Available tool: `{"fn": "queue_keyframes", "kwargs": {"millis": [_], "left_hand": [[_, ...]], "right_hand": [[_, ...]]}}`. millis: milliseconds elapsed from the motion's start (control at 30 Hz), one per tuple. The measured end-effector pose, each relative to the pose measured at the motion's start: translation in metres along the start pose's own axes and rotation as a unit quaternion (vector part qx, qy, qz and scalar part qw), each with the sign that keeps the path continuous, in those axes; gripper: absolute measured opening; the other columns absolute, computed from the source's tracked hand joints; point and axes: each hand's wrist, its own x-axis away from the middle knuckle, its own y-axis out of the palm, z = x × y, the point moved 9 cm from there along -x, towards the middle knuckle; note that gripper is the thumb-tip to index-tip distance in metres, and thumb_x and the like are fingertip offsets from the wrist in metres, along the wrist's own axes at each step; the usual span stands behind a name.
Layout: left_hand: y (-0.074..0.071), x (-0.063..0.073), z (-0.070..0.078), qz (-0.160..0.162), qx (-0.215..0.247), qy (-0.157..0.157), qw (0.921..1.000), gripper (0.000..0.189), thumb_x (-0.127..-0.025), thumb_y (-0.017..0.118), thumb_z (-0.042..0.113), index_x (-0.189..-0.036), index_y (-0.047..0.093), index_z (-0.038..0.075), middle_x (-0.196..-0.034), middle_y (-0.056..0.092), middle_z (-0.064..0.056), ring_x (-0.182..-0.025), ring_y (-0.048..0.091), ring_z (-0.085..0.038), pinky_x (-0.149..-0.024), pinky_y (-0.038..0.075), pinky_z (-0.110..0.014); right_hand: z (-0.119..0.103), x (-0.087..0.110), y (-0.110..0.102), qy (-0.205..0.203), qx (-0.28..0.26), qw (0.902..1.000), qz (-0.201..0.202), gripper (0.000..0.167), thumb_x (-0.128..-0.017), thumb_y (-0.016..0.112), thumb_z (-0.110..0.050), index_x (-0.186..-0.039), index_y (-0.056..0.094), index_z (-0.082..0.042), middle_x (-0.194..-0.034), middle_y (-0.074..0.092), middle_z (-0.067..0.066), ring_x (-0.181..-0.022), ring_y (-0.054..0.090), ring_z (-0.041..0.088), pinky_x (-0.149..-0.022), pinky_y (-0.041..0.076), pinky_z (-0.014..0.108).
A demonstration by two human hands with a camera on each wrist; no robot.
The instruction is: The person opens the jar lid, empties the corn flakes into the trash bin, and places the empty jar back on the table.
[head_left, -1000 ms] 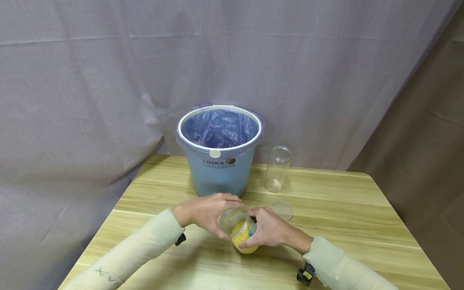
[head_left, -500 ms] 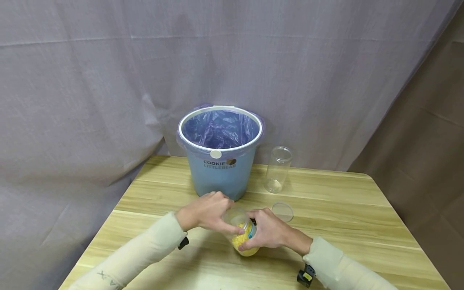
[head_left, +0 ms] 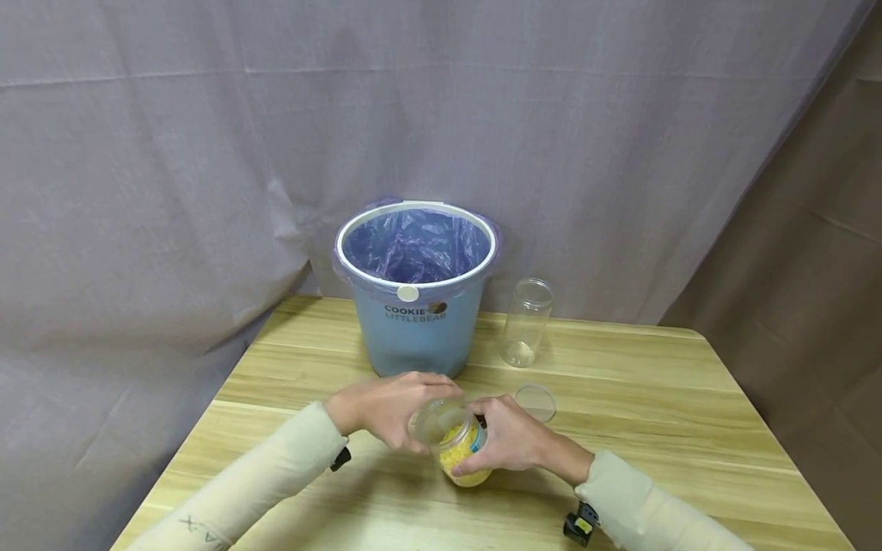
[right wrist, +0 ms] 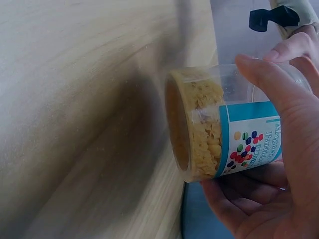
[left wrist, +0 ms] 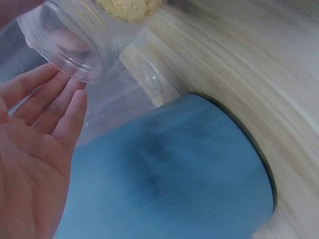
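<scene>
A clear plastic jar [head_left: 463, 463] with small yellow pasta-like pieces in its lower part is tilted over the table, its top toward the left. My right hand [head_left: 506, 440] grips its side, with thumb and fingers around the teal and white label [right wrist: 251, 142]. At the jar's top end, my left hand [head_left: 393, 405] spans the clear lid [left wrist: 92, 55], thumb on the near side and fingers over the far side. In the left wrist view, the fingertips [left wrist: 75, 94] lie right at its rim. Motion blurs the lid in the head view.
Behind the hands stands a blue bucket [head_left: 420, 337] with a white rim and purple bag liner. To its right is an empty clear jar [head_left: 527, 325], with a round clear lid [head_left: 535, 403] lying before it. A grey curtain [head_left: 586, 153] hangs behind the table.
My left hand has turned back and forth at the jar's top: its thumb swung across the jar, then returned left. My right hand and the jar have hardly moved.
</scene>
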Motion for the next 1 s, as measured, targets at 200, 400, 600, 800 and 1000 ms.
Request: {"fn": "queue_keyframes", "kwargs": {"millis": [200, 400, 600, 800, 1000], "left_hand": [[-0.004, -0.005, -0.001, 0.018, -0.016, -0.008, 0.9997, 0.082, -0.078, 0.088, 0.048, -0.143, 0.061, 0.007, -0.133, 0.072, -0.005, -0.116, 0.072, -0.015, -0.102, 0.057, -0.019], [-0.009, -0.006, -0.008, 0.030, -0.049, -0.079, 0.9952, 0.060, -0.083, 0.076, 0.069, -0.106, 0.076, 0.014, -0.083, 0.075, 0.005, -0.062, 0.060, -0.001, -0.054, 0.047, -0.012], [-0.013, -0.002, -0.005, 0.003, -0.056, -0.085, 0.9948, 0.085, -0.083, 0.077, 0.066, -0.140, 0.063, 0.004, -0.132, 0.072, -0.009, -0.115, 0.073, -0.023, -0.100, 0.062, -0.034], [-0.007, -0.004, 0.003, -0.038, -0.036, -0.033, 0.9981, 0.098, -0.076, 0.088, 0.044, -0.156, 0.047, 0.004, -0.158, 0.055, -0.011, -0.146, 0.054, -0.030, -0.124, 0.044, -0.042], [-0.004, -0.008, 0.004, -0.032, -0.035, -0.022, 0.9986, 0.092, -0.074, 0.090, 0.036, -0.151, 0.052, 0.003, -0.151, 0.061, -0.010, -0.140, 0.060, -0.027, -0.121, 0.048, -0.038]], "right_hand": [[-0.001, -0.001, 0.000, -0.008, 0.010, 0.9999, 0.007, 0.065, -0.068, 0.097, -0.051, -0.114, 0.076, -0.011, -0.100, 0.077, -0.010, -0.085, 0.069, -0.002, -0.074, 0.060, 0.018], [0.000, -0.001, -0.001, 0.003, 0.018, 0.9998, 0.010, 0.065, -0.068, 0.098, -0.051, -0.114, 0.076, -0.012, -0.097, 0.075, -0.011, -0.080, 0.066, -0.003, -0.069, 0.058, 0.018], [-0.001, -0.001, -0.003, 0.006, 0.015, 0.9999, 0.006, 0.066, -0.068, 0.097, -0.052, -0.116, 0.075, -0.011, -0.101, 0.077, -0.009, -0.084, 0.068, -0.001, -0.073, 0.059, 0.018], [-0.001, -0.002, -0.004, 0.005, 0.019, 0.9998, 0.005, 0.062, -0.068, 0.097, -0.053, -0.111, 0.075, -0.015, -0.099, 0.076, -0.011, -0.084, 0.068, -0.002, -0.075, 0.060, 0.018], [-0.001, -0.002, -0.001, 0.001, 0.014, 0.9999, 0.003, 0.063, -0.068, 0.097, -0.053, -0.111, 0.075, -0.013, -0.099, 0.076, -0.010, -0.084, 0.070, 0.001, -0.074, 0.060, 0.018]]}}
